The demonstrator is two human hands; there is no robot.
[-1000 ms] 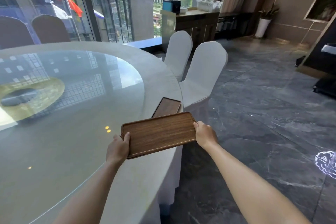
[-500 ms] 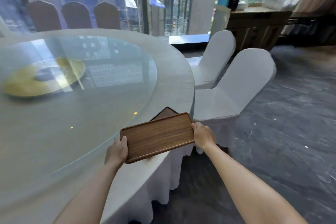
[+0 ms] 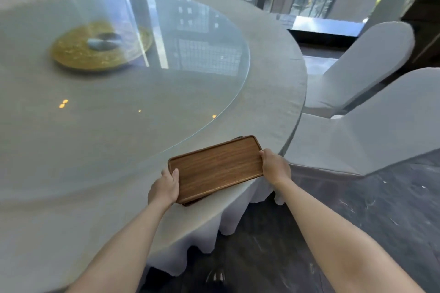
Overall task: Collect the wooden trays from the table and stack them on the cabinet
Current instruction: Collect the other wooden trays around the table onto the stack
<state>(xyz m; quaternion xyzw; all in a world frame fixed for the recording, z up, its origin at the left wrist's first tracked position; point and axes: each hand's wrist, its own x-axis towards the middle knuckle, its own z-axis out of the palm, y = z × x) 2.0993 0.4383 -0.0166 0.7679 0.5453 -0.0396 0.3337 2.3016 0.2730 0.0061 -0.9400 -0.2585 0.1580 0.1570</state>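
While gripping the wooden tray [image 3: 215,166], left hand [image 3: 164,188] and right hand [image 3: 276,165], fingers curled on opposite ends.

Before me the round tabletop [image 3: 273,59] is draped in a pale cloth that hangs in folds over its near edge. A large glass disc [image 3: 142,107] lies on it, leaving a cloth-covered band bare round the rim. Under the glass, towards the far left, sits a gold ring base [image 3: 71,54] with a grey hub at its middle. On the near right band, a second wooden tray [image 3: 190,202] lies almost wholly hidden under the tray in my hands, only a sliver of its edge showing.
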